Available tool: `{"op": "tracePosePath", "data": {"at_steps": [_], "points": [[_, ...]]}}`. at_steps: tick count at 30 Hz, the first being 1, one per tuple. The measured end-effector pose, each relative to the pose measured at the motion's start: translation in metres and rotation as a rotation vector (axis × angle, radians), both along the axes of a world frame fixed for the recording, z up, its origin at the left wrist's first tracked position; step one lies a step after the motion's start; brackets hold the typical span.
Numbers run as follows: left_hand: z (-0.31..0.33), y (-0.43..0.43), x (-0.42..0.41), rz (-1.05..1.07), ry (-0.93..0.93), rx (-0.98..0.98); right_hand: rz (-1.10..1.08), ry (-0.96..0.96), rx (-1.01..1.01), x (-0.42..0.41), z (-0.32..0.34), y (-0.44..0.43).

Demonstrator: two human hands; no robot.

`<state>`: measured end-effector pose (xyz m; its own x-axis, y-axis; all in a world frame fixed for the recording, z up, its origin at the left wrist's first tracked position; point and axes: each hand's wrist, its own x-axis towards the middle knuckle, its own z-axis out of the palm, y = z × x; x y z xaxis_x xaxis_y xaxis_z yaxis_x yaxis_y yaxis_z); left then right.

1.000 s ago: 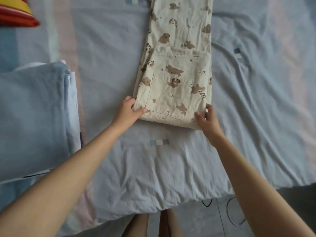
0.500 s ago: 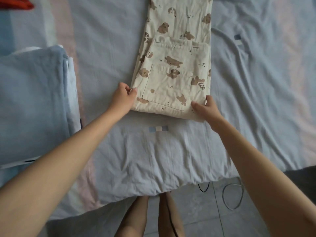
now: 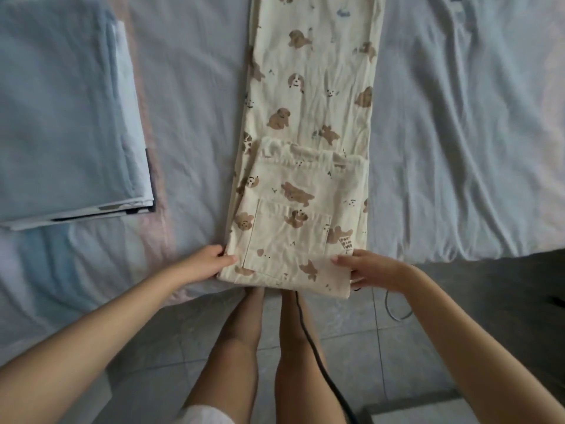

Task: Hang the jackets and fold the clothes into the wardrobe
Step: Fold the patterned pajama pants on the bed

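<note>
Step in hand: folding the dog-print trousers (image 3: 308, 117). This is the fold-the-clothes part; no hanging here. The trousers lie lengthwise down the middle of the bed (image 3: 458, 148). The waistband end is already doubled over once w/ the pocket on top. That doubled end sits at the bed's near edge, its right corner poking past the edge over the floor (image 3: 382, 347).

The left hand (image 3: 203, 264) grips the left corner, thumb on top, fingers curled at the side. The right hand (image 3: 370, 269) pinches the right corner, thumb on top, other fingers underneath. Both are closed on cloth, neither free.

Next, prob.: carry the doubled end away from the bed's near edge & lay it over the long leg part for another fold. Both corners need to travel level so the side edges stay in line. The leg part looks creased & may want smoothing first. The far end runs out of frame, so can't tell how many folds are left.

Around: a stack of folded blue cloth (image 3: 61, 117) on the bed's left side, well apart from the trousers, so no obstruction. Below the bed's near edge, a black cable (image 3: 318, 362) runs past the person's legs (image 3: 238, 347), & a pale cable loop (image 3: 394, 313) lies on the tiles. Both are a trip risk en route to the wardrobe, which isn't in view.
</note>
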<state>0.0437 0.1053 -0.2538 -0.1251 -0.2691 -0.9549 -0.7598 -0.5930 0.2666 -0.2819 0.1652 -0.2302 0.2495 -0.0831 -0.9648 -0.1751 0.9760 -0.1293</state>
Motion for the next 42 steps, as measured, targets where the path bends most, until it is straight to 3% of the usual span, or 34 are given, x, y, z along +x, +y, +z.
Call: {"op": "tracePosePath", "data": {"at_steps": [3, 6, 10, 14, 17, 21, 23, 25, 26, 28, 30, 32, 35, 36, 39, 42], "points": [[0.002, -0.013, -0.005, 0.206, 0.057, 0.022, -0.111, 0.281, -0.260, 0.004, -0.004, -0.021], [0.004, -0.036, -0.017, 0.384, 0.209, -0.031, -0.383, 0.466, -0.457, 0.014, -0.013, -0.046], [0.000, -0.053, -0.043, 0.527, 0.306, -0.191, -0.566, 0.548, -0.609, 0.029, -0.021, -0.072], [-0.007, -0.051, -0.055, 0.711, 0.341, -0.302, -0.605, 0.577, -0.789, 0.029, -0.013, -0.088], [-0.011, -0.051, -0.056, 0.720, 0.279, -0.428, -0.611, 0.600, -0.871, 0.029, -0.013, -0.097], [-0.020, -0.047, -0.058, 0.567, 0.173, -0.540, -0.557, 0.721, -0.800, 0.032, -0.031, -0.100], [-0.022, -0.040, -0.059, 0.489, 0.129, -0.617, -0.469, 0.965, -0.770, 0.038, -0.032, -0.097], [-0.021, -0.028, -0.059, 0.396, 0.021, -0.703, -0.088, 1.219, -0.951, 0.056, -0.023, -0.088], [-0.021, -0.021, -0.058, 0.356, -0.028, -0.728, 0.162, 1.198, -1.103, 0.068, -0.019, -0.079], [-0.023, 0.000, -0.052, 0.312, -0.027, -0.725, 0.694, 0.935, -1.404, 0.079, -0.027, -0.045], [-0.024, 0.018, -0.042, 0.239, -0.027, -0.720, 1.006, 0.784, -1.462, 0.067, -0.045, 0.001], [-0.024, 0.032, -0.034, 0.164, -0.082, -0.735, 1.039, 0.842, -1.277, 0.046, -0.055, 0.044], [-0.018, 0.049, -0.027, 0.152, -0.148, -0.708, 0.912, 0.945, -0.933, 0.031, -0.049, 0.081], [-0.014, 0.055, -0.026, 0.046, -0.166, -0.746, 0.910, 0.952, -0.899, 0.030, -0.045, 0.091], [-0.012, 0.065, -0.019, -0.445, -0.186, -0.997, 1.021, 0.897, -1.042, 0.031, -0.038, 0.106], [-0.017, 0.060, -0.012, -0.851, -0.044, -1.076, 1.032, 0.866, -1.119, 0.033, -0.039, 0.092]]}}
